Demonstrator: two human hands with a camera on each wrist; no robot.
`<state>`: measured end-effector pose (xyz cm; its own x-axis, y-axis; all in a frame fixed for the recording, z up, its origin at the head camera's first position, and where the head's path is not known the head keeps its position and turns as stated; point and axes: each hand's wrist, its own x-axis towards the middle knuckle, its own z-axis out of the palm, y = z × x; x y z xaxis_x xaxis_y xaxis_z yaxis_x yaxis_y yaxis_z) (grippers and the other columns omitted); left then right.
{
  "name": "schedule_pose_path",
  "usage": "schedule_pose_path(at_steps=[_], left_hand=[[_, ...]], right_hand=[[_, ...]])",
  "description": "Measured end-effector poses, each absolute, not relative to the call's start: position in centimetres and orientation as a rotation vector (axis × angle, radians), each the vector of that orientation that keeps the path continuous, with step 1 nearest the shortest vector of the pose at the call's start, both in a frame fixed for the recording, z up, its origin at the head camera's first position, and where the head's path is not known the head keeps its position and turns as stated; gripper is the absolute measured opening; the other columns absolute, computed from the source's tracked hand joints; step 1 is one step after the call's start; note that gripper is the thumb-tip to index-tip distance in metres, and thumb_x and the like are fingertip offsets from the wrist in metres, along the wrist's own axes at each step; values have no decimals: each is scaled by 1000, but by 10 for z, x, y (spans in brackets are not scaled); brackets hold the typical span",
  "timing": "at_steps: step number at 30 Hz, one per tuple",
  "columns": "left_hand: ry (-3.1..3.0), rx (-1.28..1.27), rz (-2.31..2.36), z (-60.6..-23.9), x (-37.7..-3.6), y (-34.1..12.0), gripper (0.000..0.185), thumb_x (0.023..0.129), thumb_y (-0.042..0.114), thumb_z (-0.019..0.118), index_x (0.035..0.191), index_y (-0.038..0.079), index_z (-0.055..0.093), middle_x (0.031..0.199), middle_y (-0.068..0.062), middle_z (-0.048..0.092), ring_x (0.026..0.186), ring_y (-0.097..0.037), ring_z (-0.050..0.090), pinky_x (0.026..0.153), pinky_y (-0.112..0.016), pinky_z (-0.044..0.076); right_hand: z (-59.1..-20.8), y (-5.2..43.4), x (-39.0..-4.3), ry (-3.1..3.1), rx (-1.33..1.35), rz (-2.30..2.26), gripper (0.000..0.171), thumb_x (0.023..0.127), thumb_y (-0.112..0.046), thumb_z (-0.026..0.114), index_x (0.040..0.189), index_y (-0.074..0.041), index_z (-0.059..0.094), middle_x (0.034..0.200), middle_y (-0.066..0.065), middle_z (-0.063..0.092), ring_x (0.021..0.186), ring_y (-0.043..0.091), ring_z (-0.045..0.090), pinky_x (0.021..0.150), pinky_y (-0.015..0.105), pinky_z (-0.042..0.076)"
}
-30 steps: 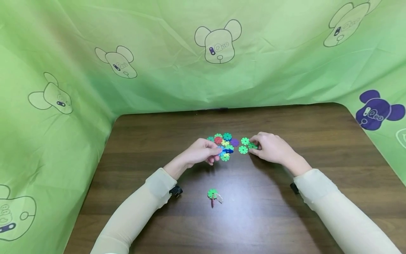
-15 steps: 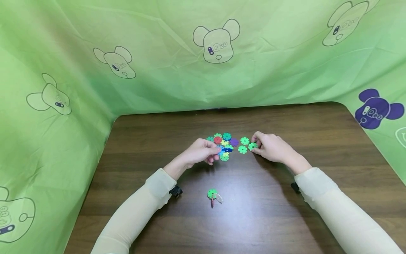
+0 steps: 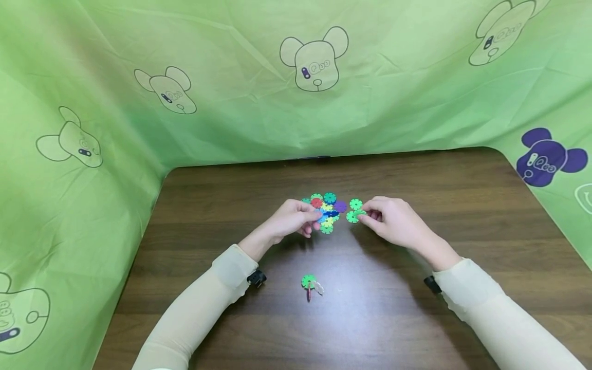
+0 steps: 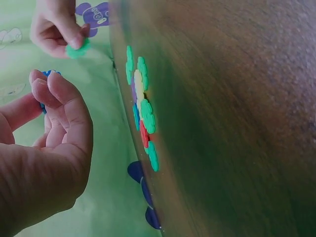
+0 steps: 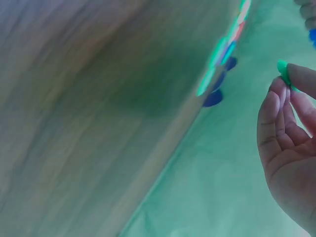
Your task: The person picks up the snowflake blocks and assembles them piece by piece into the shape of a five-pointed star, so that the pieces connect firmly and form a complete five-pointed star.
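Note:
A cluster of coloured toothed plastic discs lies flat on the dark wooden table; the left wrist view shows this cluster edge-on. My left hand is at its near left edge and pinches a blue disc, which shows between my fingers as a blue piece. My right hand pinches a green disc just above the table, right of the cluster. The same green disc appears in both wrist views.
Two more green discs lie beside my right fingertips. A small joined piece with a green disc sits nearer me at the table's middle. Green printed cloth hangs behind and at both sides of the table.
My right hand has picked one green disc up off the table and moved slightly left with it. My left hand has stayed at the cluster, still pinching the blue disc.

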<state>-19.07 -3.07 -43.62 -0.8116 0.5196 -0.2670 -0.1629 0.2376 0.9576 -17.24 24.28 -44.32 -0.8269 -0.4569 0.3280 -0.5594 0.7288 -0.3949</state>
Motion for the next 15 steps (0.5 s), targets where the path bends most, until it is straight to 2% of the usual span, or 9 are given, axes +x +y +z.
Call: schedule_pose_path(at_steps=[3,6,10,15], left_hand=[[1966,320,1629,-436,-191,-30,23,93,20,63,84,-1,65,82,-21,66,58,-14,56,61,-31,55],[1961,325,1635,-436,-190,-28,26,93,20,63,90,-6,64,82,-21,66,57,-13,56,61,-30,55],[1955,336,1640,-435,-189,-26,33,93,20,62,100,-12,61,80,-19,66,57,-13,55,60,-29,54],[1966,338,1638,-434,-186,-24,28,93,20,62,96,-8,64,76,-14,67,58,-13,56,61,-30,55]], right_hand=[[-438,233,-164,-2671,856,718,7,83,-21,74,83,-21,67,68,-16,54,58,2,48,55,24,44],[-435,223,-156,-2629,898,725,12,83,-21,74,79,-24,63,64,-19,52,54,-1,46,53,22,43],[-434,211,-150,-2549,961,719,15,82,-20,74,76,-23,62,62,-19,49,52,-2,43,50,21,41],[-437,202,-147,-2470,1000,695,7,85,-22,71,80,-19,66,63,-15,51,52,0,42,48,21,39]])
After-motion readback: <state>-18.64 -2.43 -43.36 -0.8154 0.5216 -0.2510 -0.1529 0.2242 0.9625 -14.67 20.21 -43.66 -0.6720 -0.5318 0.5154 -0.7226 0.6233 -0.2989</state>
